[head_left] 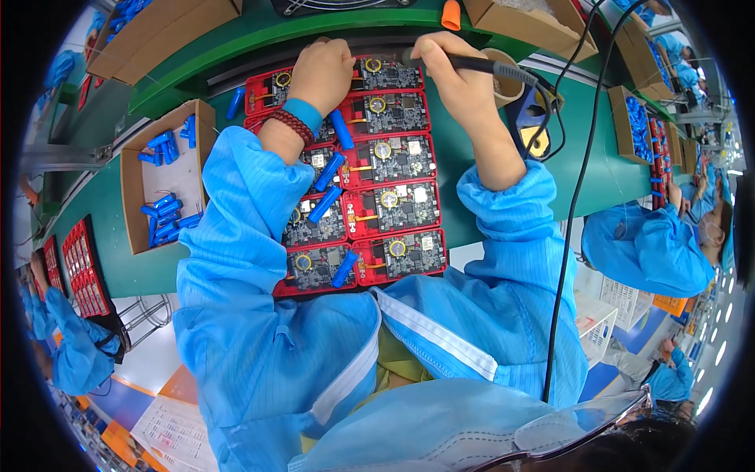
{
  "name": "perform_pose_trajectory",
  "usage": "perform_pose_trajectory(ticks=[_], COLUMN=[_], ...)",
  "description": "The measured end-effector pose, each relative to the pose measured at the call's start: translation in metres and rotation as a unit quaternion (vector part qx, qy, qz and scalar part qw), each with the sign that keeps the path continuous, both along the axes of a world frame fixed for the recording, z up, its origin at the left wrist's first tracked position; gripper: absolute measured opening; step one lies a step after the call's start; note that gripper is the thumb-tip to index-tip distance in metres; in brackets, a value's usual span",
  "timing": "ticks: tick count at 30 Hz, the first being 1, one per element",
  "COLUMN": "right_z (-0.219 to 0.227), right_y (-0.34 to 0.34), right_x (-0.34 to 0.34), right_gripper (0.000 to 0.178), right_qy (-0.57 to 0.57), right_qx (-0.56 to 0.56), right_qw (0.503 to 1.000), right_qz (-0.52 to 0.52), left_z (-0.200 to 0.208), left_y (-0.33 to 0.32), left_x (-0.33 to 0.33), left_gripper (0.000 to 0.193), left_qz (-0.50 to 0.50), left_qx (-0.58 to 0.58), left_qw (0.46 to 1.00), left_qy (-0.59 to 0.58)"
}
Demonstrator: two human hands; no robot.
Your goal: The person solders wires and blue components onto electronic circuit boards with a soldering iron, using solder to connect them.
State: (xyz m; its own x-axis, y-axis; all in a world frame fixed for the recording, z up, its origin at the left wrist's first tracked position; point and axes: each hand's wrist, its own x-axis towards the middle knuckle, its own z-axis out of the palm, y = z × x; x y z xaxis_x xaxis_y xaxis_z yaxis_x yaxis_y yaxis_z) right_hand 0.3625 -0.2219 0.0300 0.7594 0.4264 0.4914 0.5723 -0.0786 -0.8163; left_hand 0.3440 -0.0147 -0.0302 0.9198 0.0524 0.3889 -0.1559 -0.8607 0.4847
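Observation:
My right hand (456, 82) grips a soldering iron (478, 64) by its dark handle, its front end pointing left over the farthest board. My left hand (321, 77) is closed at the far end of the left column; what its fingers hold, if anything, is hidden. Beneath both hands lie two columns of red cases with circuit boards (399, 157), each board bearing a round yellow-rimmed part. Several blue cylindrical batteries (330, 171) rest slanted across the left column and its middle seam. Another blue battery (236, 103) lies on the green table, left of the cases.
At left stands a cardboard box (206, 145) with blue batteries. A tape roll (503, 79) and a soldering iron stand (528, 126) sit beside my right hand. A black cable (572, 228) hangs down on the right. An orange cap (451, 15) stands at the back. Co-workers are on both sides.

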Motion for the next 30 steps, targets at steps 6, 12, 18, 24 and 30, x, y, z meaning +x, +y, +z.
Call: perform_pose_trajectory(ticks=[6, 12, 18, 24, 30], right_z=[-0.013, -0.016, -0.024, -0.002, -0.001], right_y=[0.005, 0.008, 0.008, 0.012, 0.010], right_x=[0.009, 0.008, 0.014, -0.002, -0.003], right_gripper=[0.028, 0.029, 0.026, 0.020, 0.019], right_qy=[-0.017, -0.007, -0.024, -0.011, -0.017], right_qx=[-0.005, -0.012, -0.024, -0.021, -0.027], right_qw=[1.000, 1.000, 0.999, 1.000, 1.000], right_qz=[-0.008, -0.009, -0.005, -0.009, 0.003], left_z=[0.006, 0.008, 0.002, -0.007, -0.011], left_y=[0.007, 0.010, 0.011, 0.015, 0.014], left_x=[0.004, 0.008, 0.009, 0.013, 0.015], left_gripper=[0.016, 0.018, 0.017, 0.018, 0.018], left_qz=[-0.015, -0.021, -0.036, -0.027, -0.029], left_qx=[-0.041, -0.035, -0.020, -0.001, 0.010], left_qw=[0.997, 0.994, 0.997, 0.997, 0.998], left_qy=[0.060, 0.106, 0.072, 0.076, 0.055])
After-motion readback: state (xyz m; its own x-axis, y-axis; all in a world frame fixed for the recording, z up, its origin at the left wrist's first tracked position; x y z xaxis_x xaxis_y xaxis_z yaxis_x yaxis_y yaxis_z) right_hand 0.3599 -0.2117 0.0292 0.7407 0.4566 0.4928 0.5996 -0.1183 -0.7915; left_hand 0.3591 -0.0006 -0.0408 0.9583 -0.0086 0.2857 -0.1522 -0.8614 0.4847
